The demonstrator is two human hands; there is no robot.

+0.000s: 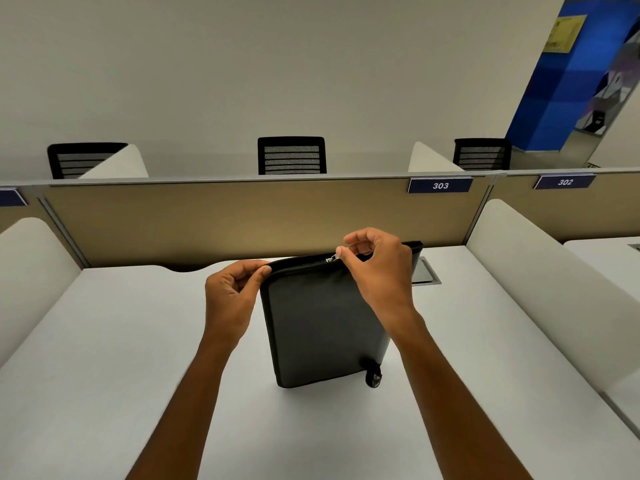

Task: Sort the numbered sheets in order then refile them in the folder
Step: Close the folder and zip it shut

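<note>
A: Folder point(322, 317), black, zipped: one. Location?

B: Standing on edge at the centre of the white surface point(114, 358), tilted slightly away, zip side uppermost. Likely held upright so the zip runs level under the hands.

A: Larger fixtures first, please.

B: Partition panels along the 12 o'clock edge, tan: two visible. Side dividers on this desk, white, rounded: two, at 9 and 3 o'clock of the folder. Chairs point(291, 155) beyond the partition, black mesh backs: three. Number plates: "303" point(440, 185) and "302" point(564, 182), plus one partly cut off at 9 o'clock. Cable hatch point(426, 271), grey, just behind the folder at 2 o'clock: one.

A: Hands?

B: Two. Left hand point(230, 299) pinches the folder's top corner at 10 o'clock, apparently steadying it against the pull. Right hand point(377, 268) at 12 o'clock, grip closed on the zip pull point(331, 258) between thumb and forefinger.

A: Smaller items?

B: Zip pull, metal: one. Strap tab point(373, 374) at the folder's 5 o'clock corner: one.

A: Numbered sheets?

B: None in view; presumably inside. Judged stage: opening, sorting not begun.
</note>
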